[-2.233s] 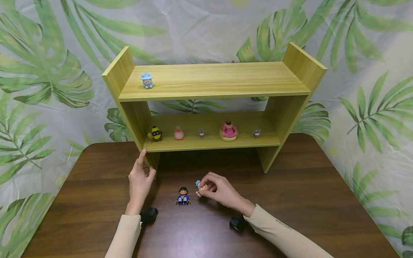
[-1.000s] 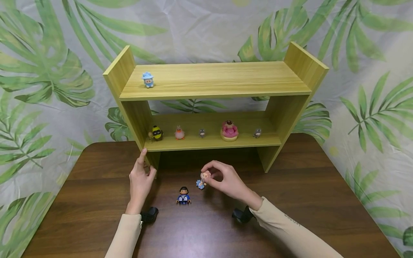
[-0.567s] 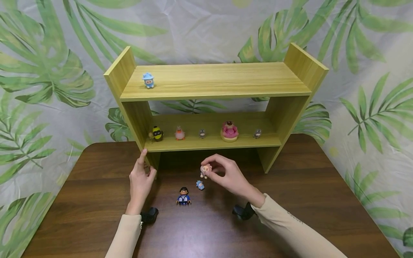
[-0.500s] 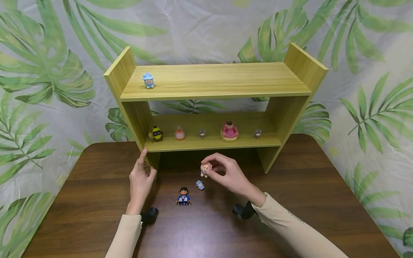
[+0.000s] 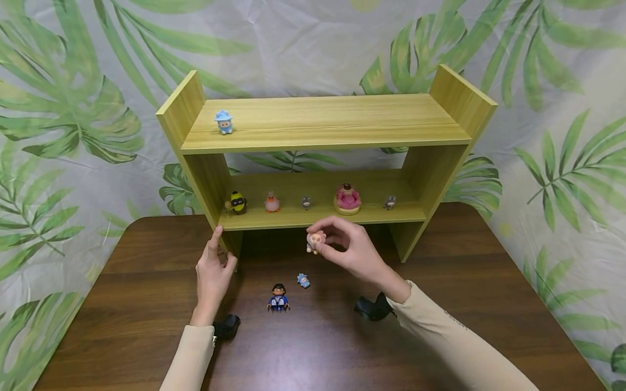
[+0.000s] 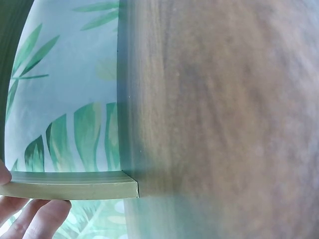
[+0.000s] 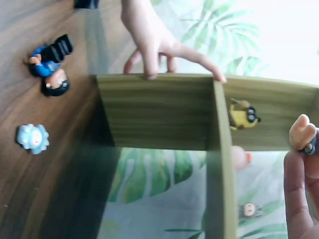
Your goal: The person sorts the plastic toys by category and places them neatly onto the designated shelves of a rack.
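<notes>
The right hand (image 5: 354,252) pinches a small pinkish figurine (image 5: 315,240) between thumb and fingertips, its pale feet hanging below the grip; it is raised above the counter (image 5: 313,347), in front of the lower board's edge. The left hand (image 5: 214,271) has its fingers spread, the index straight, with its tip at the corner where the lower board meets the side panel of the shelf (image 5: 325,122); its thumb touches that panel's front edge, and the remaining fingers lie mostly hidden on the outer side. Below the right hand, on the counter, lies a little blue figurine (image 5: 303,281). Between the hands, closer to the person, is a dark-haired toy man (image 5: 278,298). Just above the left index stands a yellow-and-black figurine (image 5: 237,202); beyond the right hand, a pink seated figurine (image 5: 348,200).
</notes>
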`<state>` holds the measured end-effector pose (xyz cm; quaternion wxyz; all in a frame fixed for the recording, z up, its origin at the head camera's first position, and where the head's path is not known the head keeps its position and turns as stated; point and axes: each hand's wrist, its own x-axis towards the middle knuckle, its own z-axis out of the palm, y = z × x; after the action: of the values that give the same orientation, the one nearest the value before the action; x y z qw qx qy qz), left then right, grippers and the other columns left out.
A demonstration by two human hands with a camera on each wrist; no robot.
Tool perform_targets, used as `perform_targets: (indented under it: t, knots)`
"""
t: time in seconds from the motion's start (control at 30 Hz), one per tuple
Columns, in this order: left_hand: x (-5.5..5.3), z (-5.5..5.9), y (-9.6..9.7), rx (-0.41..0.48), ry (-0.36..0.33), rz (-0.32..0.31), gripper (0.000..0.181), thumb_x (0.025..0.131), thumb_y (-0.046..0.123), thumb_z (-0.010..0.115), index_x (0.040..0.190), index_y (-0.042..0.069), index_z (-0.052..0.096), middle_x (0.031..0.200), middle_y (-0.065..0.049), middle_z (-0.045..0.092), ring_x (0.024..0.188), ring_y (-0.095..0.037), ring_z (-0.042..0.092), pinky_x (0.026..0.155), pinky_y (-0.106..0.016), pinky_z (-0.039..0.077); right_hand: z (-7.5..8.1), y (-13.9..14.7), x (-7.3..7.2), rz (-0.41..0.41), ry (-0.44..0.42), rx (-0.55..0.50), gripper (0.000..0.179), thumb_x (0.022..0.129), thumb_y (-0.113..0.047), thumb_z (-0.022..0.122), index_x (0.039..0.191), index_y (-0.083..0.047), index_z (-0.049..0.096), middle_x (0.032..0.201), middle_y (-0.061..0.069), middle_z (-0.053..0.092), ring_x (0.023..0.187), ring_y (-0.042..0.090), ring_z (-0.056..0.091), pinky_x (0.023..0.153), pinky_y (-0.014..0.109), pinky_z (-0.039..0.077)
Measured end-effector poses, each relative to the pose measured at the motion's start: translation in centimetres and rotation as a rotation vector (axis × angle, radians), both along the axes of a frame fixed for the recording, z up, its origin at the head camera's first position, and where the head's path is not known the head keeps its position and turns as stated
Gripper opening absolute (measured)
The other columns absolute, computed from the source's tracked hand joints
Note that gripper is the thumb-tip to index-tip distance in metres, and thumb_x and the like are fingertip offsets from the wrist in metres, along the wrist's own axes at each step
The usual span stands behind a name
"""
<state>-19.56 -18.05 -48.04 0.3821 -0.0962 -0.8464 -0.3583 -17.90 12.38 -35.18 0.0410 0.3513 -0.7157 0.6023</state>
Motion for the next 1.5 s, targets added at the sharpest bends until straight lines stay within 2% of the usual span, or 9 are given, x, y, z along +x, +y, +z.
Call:
perform_targets:
  t: [0.13,0.27,0.37,0.63,0.9,1.3,1.5]
  knots:
    - [0.0,0.0,0.0,0.0,0.003,0.001,0.081,0.08,-0.011,0.056,0.147,0.028,0.032,0.098,-0.019,0.058,0.066,-0.03,0.059,0.05,-0.04,0.043,2.0,-0.2,0.5,-0.005,0.025,-0.004,0.023,0.086,0.009,0.062,0.108,0.005,0.061,0.105,0.014,0.063,0.088,0.021,0.063,0.079,0.035,0.052]
    - [-0.1,0.0,0.0,0.0,0.003,0.001,0.081,0.08,-0.012,0.056,0.147,0.028,0.032,0.097,-0.019,0.058,0.066,-0.03,0.058,0.05,-0.039,0.043,3.1,-0.3,0.4,-0.004,0.052,-0.009,0.024,0.085,0.012,0.062,0.108,0.006,0.061,0.105,0.016,0.063,0.088,0.022,0.063,0.08,0.037,0.052]
    - [-0.1,-0.1,0.0,-0.004,0.003,0.003,0.082,0.079,-0.012,0.056,0.147,0.028,0.032,0.097,-0.019,0.057,0.066,-0.031,0.058,0.049,-0.039,0.041,2.9,-0.2,-0.5,0.01,0.092,-0.021,0.026,0.086,0.009,0.063,0.11,0.001,0.062,0.108,0.012,0.064,0.091,0.022,0.063,0.08,0.036,0.051]
    - [0.0,0.1,0.0,-0.007,0.0,0.003,0.082,0.08,-0.011,0.056,0.147,0.029,0.031,0.097,-0.019,0.057,0.065,-0.033,0.057,0.049,-0.039,0.04,4.9,-0.3,-0.9,0.023,0.189,-0.026,0.027,0.085,0.009,0.063,0.111,0.002,0.061,0.113,0.013,0.063,0.098,0.024,0.061,0.082,0.036,0.05]
    - [0.0,0.1,0.0,-0.014,0.008,0.006,0.083,0.08,-0.012,0.056,0.147,0.029,0.031,0.095,-0.018,0.057,0.06,-0.028,0.051,0.049,-0.037,0.039,6.3,-0.6,-1.4,0.001,0.244,-0.043,0.027,0.084,0.011,0.063,0.11,0.004,0.062,0.112,0.015,0.064,0.094,0.023,0.061,0.082,0.036,0.05]
    - [-0.1,0.1,0.0,-0.003,0.003,0.006,0.082,0.079,-0.011,0.057,0.146,0.028,0.032,0.098,-0.019,0.058,0.069,-0.031,0.06,0.05,-0.04,0.043,9.1,-0.9,-1.7,0.046,0.317,-0.076,0.029,0.084,0.013,0.062,0.111,0.007,0.06,0.106,0.012,0.062,0.084,0.022,0.06,0.075,0.035,0.05]
    - [0.0,0.2,0.0,-0.004,0.002,0.011,0.082,0.079,-0.011,0.057,0.146,0.029,0.032,0.098,-0.019,0.058,0.061,-0.03,0.053,0.049,-0.037,0.039,10.5,-1.4,-1.9,0.041,0.346,-0.088,0.026,0.084,0.011,0.062,0.11,0.007,0.061,0.102,0.011,0.063,0.084,0.022,0.058,0.077,0.036,0.05]
